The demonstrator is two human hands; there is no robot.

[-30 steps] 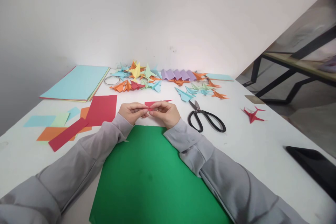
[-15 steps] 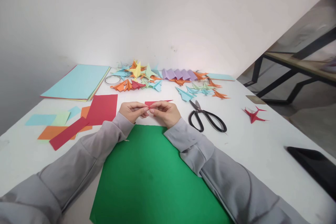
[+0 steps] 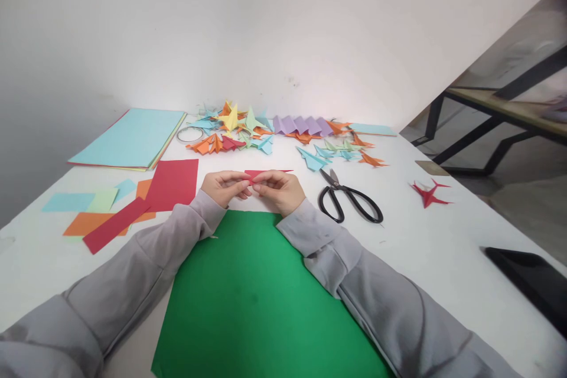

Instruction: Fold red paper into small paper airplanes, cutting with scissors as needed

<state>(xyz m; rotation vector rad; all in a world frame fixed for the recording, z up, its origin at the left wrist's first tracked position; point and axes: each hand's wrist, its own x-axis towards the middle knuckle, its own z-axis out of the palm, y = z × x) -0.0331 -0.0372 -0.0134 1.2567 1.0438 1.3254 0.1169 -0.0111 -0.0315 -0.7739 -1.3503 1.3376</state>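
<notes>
Between my two hands is a small piece of folded red paper (image 3: pixel 253 173), mostly covered by the fingers. My left hand (image 3: pixel 225 188) pinches its left side between thumb and forefinger. From the right, my right hand (image 3: pixel 280 189) grips it the same way, the two thumbs almost meeting. A thin red point of the paper sticks out above the right fingers. Both hands are over the far edge of a green sheet (image 3: pixel 270 295). To the right of my right hand lie black-handled scissors (image 3: pixel 349 195), blades spread and pointing away.
Folded paper planes (image 3: pixel 230 121) in several colours and a purple pleated strip (image 3: pixel 303 126) line the wall. On the left are a stack of coloured sheets (image 3: pixel 128 136), a red sheet (image 3: pixel 172 186) and cut pieces. A red folded plane (image 3: pixel 429 195) and a black phone-like device (image 3: pixel 527 277) lie right.
The hands stay almost in place, still pinching the red paper. Its protruding red point has shifted very slightly.
</notes>
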